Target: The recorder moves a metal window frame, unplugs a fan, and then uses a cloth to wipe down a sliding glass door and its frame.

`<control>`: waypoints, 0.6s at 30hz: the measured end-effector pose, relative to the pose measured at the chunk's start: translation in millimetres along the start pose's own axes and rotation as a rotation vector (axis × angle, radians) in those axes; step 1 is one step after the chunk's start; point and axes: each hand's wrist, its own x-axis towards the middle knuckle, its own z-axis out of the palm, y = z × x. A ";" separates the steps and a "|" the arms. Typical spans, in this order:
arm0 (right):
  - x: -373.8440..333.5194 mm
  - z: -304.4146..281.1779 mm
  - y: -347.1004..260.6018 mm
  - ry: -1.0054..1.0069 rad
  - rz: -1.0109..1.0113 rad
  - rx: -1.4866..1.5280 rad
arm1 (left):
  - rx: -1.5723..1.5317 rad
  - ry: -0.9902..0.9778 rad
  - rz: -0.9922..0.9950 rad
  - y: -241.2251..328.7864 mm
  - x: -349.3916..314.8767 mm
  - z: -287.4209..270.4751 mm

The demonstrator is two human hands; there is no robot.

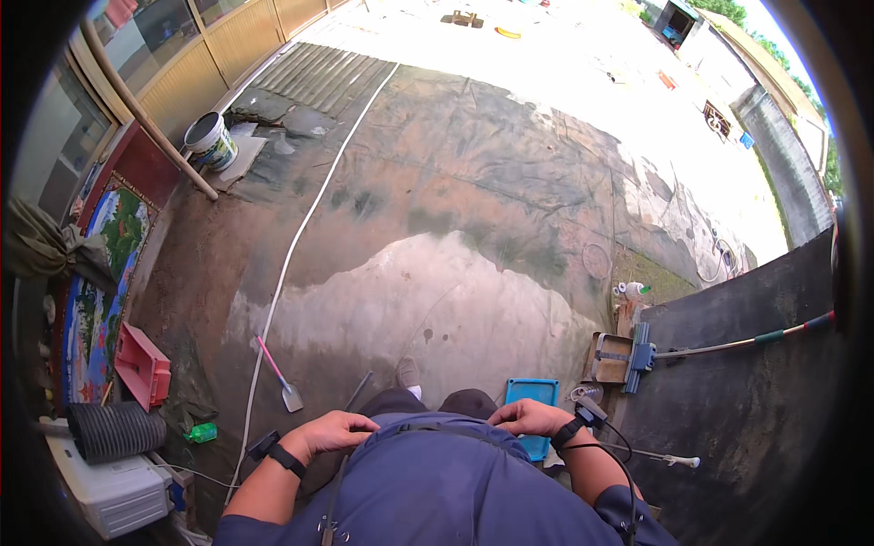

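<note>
Head view: navy shirt (437, 482) lies between left hand (337, 431) and right hand (533, 418), lower centre; both half-curled at its edges; cannot tell whether either grips it.

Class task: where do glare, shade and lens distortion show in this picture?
Head view: glare washes out the far yard; head view: the left hand, right hand and nearby ground are in shade; head view: the pole bows toward the picture's black border.

Qty by kind:
1 navy shirt (419, 482), 2 blk wrist straps (292, 461) (567, 432), 1 blue tray (533, 391), 1 pink-hndl shovel (291, 399), 1 green btl (202, 433), 1 red crate (141, 366), 1 wht bucket (217, 149), 1 corrug. pipe (116, 432)
</note>
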 end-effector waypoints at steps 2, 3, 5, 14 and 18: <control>7.1 -20.5 -30.4 -0.053 0.016 0.082 | 0.054 -0.013 -0.029 14.2 4.2 -26.2; 15.5 -31.2 -40.6 -0.056 0.020 0.084 | 0.114 -0.020 -0.051 21.2 9.4 -37.2; 36.2 -51.9 -60.7 -0.022 -0.048 -0.267 | 0.162 -0.008 -0.004 38.8 19.1 -54.2; 116.2 -180.0 -147.9 0.077 -0.194 -0.124 | 0.014 0.200 -0.017 145.6 93.2 -129.4; 127.4 -263.1 -220.5 0.080 -0.237 -0.109 | -0.262 0.340 -0.015 197.9 144.5 -155.9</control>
